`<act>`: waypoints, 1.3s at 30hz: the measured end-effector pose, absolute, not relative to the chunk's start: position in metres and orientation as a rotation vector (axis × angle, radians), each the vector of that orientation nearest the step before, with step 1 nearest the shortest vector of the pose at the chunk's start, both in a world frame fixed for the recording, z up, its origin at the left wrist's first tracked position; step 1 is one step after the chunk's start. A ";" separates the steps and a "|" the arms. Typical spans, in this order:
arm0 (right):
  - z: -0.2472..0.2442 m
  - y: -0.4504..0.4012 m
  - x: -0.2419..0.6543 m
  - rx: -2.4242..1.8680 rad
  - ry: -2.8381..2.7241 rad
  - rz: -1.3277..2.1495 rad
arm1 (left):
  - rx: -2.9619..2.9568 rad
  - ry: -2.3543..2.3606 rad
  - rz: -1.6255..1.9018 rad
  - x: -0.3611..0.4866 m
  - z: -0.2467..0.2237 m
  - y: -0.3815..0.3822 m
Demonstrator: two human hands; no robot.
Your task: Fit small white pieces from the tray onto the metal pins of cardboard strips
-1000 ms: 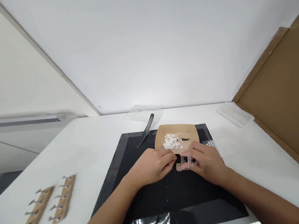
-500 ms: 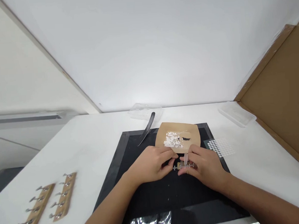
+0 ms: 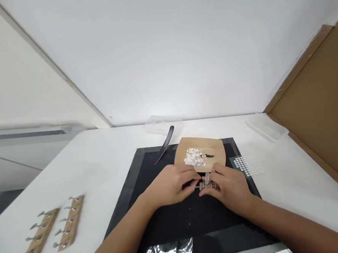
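Observation:
My left hand (image 3: pixel 179 183) is closed, thumb and fingertips brought together at the left end of a small wood-and-metal piece (image 3: pixel 206 185). Whatever lies between those fingertips is too small to make out. From the other side, my right hand (image 3: pixel 228 184) grips the same piece, its fingers curled round the right end. A translucent whitish tongue-shaped part (image 3: pixel 207 177) stands up from the piece, and the fingers partly hide both. Just beyond the hands is a tan board (image 3: pixel 200 140) bearing a pile of small white bits (image 3: pixel 193 157) and a dark sliver (image 3: pixel 209 155).
A black mat (image 3: pixel 175 225) lies under the hands. A curved dark pointed tool (image 3: pixel 166 144) rests at its back left. Two wooden strips with metal pegs (image 3: pixel 70 222) are at left. A sheet of white dots (image 3: pixel 248 165), a clear tray (image 3: pixel 268 128) and a cardboard panel (image 3: pixel 313 106) are at right.
The left thumb is now at the metal end of the small piece, which has shifted slightly left with my right hand. The whole view has also moved a little.

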State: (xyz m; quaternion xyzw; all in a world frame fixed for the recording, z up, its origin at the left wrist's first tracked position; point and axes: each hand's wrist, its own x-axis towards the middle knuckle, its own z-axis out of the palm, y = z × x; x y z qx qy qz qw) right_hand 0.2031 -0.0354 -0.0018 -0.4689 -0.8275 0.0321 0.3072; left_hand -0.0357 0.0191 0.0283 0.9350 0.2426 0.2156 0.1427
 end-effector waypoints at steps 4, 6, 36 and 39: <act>-0.003 -0.035 0.203 -1.253 -2.190 0.081 | 2.714 0.701 0.613 -0.035 0.029 0.019; -0.003 -0.035 0.203 -1.250 -2.191 0.078 | 2.708 0.698 0.611 -0.034 0.029 0.018; -0.003 -0.036 0.202 -1.312 -2.236 0.045 | 2.711 0.699 0.560 -0.035 0.027 0.018; -0.002 -0.036 0.202 -1.309 -2.226 0.062 | 2.705 0.699 0.563 -0.035 0.026 0.019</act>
